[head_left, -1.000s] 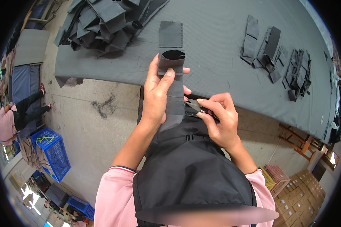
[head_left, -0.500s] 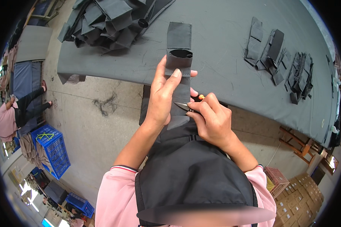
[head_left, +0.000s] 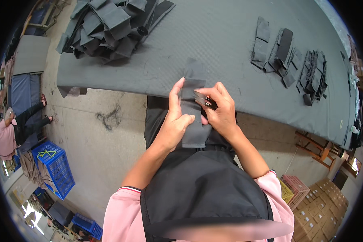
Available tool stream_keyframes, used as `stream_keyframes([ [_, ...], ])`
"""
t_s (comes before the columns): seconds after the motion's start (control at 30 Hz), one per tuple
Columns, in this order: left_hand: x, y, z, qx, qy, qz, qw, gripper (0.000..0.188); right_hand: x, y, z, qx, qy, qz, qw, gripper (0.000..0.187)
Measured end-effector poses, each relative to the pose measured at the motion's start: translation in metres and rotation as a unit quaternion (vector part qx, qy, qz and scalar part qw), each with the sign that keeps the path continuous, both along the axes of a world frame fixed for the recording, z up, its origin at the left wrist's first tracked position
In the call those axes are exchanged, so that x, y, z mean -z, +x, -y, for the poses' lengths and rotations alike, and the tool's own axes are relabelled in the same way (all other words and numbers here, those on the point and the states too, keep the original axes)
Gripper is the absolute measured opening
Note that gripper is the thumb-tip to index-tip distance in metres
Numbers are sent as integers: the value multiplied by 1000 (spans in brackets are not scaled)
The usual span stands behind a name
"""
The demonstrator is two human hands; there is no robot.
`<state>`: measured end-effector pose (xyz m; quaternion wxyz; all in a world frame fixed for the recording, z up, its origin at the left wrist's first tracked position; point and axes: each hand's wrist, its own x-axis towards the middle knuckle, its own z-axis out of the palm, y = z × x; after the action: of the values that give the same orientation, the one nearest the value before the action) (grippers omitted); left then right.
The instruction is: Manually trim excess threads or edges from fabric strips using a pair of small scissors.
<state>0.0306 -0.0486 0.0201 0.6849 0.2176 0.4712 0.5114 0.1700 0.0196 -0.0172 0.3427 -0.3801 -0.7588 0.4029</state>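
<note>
A dark grey sewn fabric strip lies stretched lengthwise in front of me, over my lap and the table's near edge. My left hand grips it from the left, thumb on top and fingers partly behind the cloth. In my right hand is a pair of small black thread snips, held at the strip's right side with the pointed blades over the cloth. Whether the blades touch a thread is too small to tell.
A grey cloth-covered table spreads ahead, bearing a heap of dark fabric pieces at left and several strips at right. Blue crates stand on the floor at left, cartons at lower right. Another person is far left.
The strip has been turned, so its open pocket no longer shows and a plain side faces up. My right hand with the snips has moved up and forward along it.
</note>
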Motion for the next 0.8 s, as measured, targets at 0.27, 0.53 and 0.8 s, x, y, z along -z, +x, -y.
stream_keyframes([
  [0.27, 2, 0, 15, -16, -51, 42, 998, 64, -17, 6, -2, 13, -94, -87, 992, 9],
  [0.53, 4, 6, 18, -18, -30, 6, 999, 50, -12, -2, 1, 38, -44, -28, 998, 27],
  [0.8, 3, 3, 20, 29, -55, 8, 998, 45, -24, -10, -18, 107, -356, -257, 892, 13],
])
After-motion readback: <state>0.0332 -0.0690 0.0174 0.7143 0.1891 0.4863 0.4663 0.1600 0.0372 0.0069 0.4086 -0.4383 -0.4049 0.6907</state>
